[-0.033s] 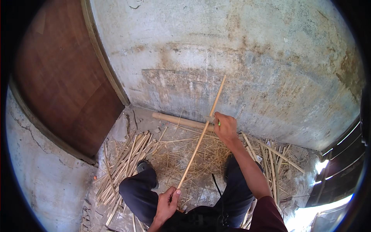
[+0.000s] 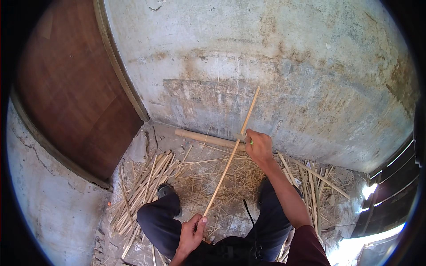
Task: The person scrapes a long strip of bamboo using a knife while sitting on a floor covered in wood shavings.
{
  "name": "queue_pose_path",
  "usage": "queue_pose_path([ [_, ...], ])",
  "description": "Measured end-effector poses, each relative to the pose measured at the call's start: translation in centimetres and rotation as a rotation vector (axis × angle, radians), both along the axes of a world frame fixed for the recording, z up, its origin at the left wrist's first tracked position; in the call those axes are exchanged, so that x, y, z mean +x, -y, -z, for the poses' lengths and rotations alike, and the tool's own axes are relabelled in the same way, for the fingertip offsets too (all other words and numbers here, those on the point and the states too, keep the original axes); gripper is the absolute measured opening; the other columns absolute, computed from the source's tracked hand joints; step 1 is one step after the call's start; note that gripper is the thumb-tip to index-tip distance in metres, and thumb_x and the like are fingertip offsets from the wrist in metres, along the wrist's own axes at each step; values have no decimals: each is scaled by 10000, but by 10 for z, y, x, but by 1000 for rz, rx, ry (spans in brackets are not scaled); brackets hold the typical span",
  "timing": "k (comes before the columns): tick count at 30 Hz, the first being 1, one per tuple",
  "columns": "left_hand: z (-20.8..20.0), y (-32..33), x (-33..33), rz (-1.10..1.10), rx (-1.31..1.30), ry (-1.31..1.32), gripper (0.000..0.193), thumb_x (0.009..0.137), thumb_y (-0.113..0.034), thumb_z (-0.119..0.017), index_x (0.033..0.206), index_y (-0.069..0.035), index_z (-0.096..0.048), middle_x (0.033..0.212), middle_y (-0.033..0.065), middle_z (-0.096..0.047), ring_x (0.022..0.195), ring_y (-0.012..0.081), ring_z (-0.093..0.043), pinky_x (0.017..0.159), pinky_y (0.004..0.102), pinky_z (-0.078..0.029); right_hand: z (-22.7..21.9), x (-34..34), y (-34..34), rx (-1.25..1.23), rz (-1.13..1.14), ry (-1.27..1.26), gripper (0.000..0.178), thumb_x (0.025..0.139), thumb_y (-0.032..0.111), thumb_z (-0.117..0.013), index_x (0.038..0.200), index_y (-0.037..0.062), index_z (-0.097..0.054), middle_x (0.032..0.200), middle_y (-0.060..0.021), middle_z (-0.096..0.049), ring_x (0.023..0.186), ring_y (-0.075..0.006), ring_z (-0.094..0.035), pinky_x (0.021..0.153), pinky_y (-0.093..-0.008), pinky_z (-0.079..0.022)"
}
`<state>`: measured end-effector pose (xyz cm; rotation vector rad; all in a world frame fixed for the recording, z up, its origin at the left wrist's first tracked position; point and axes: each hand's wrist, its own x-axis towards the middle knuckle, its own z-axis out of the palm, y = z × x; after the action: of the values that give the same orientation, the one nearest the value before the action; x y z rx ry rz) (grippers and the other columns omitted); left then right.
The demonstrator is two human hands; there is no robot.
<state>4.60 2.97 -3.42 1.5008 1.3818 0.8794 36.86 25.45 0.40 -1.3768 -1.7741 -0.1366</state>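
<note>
A long, thin bamboo strip point(image 2: 226, 168) slants up and away from my lap, its far end in front of the wall. My left hand point(image 2: 191, 233) is closed around its near end, with the thumb on top. Farther along, my right hand point(image 2: 259, 146) is curled into a fist around a knife with a green handle point(image 2: 251, 142). Its greyish blade lies across the strip, mostly hidden by fingers. Below the crossing point, a thick bamboo pole point(image 2: 205, 138) lies on the floor along the wall; its right end is behind my right hand.
Piles of split bamboo strips lie to the left point(image 2: 144, 193) and right point(image 2: 315, 188). Thin shavings point(image 2: 239, 179) litter the floor between my bent legs. A stained wall point(image 2: 266, 57) rises ahead, and a brown door panel point(image 2: 75, 88) stands at the left. Dark slats point(image 2: 390, 186) border the right side.
</note>
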Motion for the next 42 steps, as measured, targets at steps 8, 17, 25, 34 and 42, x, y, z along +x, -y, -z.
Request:
queue_pose_path([
  [8, -11, 0, 1, 22, 62, -149, 275, 1088, -237, -661, 943, -4, -650, 587, 120, -514, 490, 173, -506, 513, 363, -425, -2, 2, -2, 32, -6, -2, 52, 844, 66, -658, 875, 67, -616, 761, -137, -697, 707, -411, -692, 638, -509, -535],
  [17, -8, 7, -11, 28, 61, -174, 279, 1093, -236, -654, 938, -5, -627, 608, 139, -527, 486, 210, -521, 518, 371, -433, 5, 18, -23, 5, 81, 9, 51, 834, 57, -667, 867, 78, -635, 786, -111, -738, 723, -385, -718, 646, -495, -548],
  [25, -9, 12, -14, 13, 29, -176, 263, 1093, -219, -651, 952, 2, -629, 618, 144, -550, 494, 219, -524, 528, 377, -438, 5, 10, -31, -20, 232, 26, 63, 819, 22, -659, 842, 81, -656, 767, -118, -744, 704, -381, -726, 624, -502, -547],
  [34, -11, 21, -26, 39, 19, -195, 263, 1091, -211, -652, 934, -1, -633, 628, 161, -569, 500, 254, -550, 532, 395, -444, 20, 48, -52, 28, 410, 35, 107, 836, 54, -672, 910, 96, -736, 790, -183, -754, 743, -411, -737, 682, -544, -571],
  [42, -24, 32, -30, -5, 17, -210, 309, 1089, -191, -640, 862, 14, -598, 588, 108, -470, 536, 144, -421, 528, 370, -379, 29, 54, -58, -39, 473, 25, 154, 845, 85, -670, 959, 76, -774, 816, -211, -758, 800, -441, -743, 739, -557, -587],
])
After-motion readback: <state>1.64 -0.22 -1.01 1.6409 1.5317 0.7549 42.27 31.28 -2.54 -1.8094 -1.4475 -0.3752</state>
